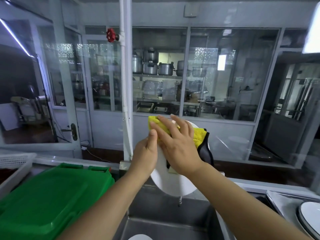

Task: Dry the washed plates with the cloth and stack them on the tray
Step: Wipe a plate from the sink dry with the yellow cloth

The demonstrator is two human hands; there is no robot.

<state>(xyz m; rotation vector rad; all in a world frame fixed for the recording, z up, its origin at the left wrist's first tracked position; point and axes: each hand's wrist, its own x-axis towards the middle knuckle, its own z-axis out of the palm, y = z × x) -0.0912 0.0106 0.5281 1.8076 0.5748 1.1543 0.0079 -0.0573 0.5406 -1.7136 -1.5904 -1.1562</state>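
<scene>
Plate (pixel 170 181) held up on edge above the sink (pixel 166 224), face turned toward the right hand (pixel 174 144), lower rim hanging free, a drip falling off it. Left hand (pixel 147 153) grips the plate's left rim, thumb up along the edge. Right hand presses the cloth (pixel 199 135) flat against the plate's upper face, fingers straight and spread, not curled round it. Cloth: yellow plush one side, grey backing with dark trim, loose corner hanging off the right. Plate: white, round, smooth, glossy, probably slick while wet.

Tray (pixel 284 201) sits low right on the table, metal, already carrying a white dark-rimmed plate (pixel 310 217). So the stack lies down and right of the hands; right hand is nearer. Another white dish (pixel 140 237) shows in the sink bottom. Green lid (pixel 52 201) left of the sink.

Judgement: wipe in hand, lower half likely still wet.
</scene>
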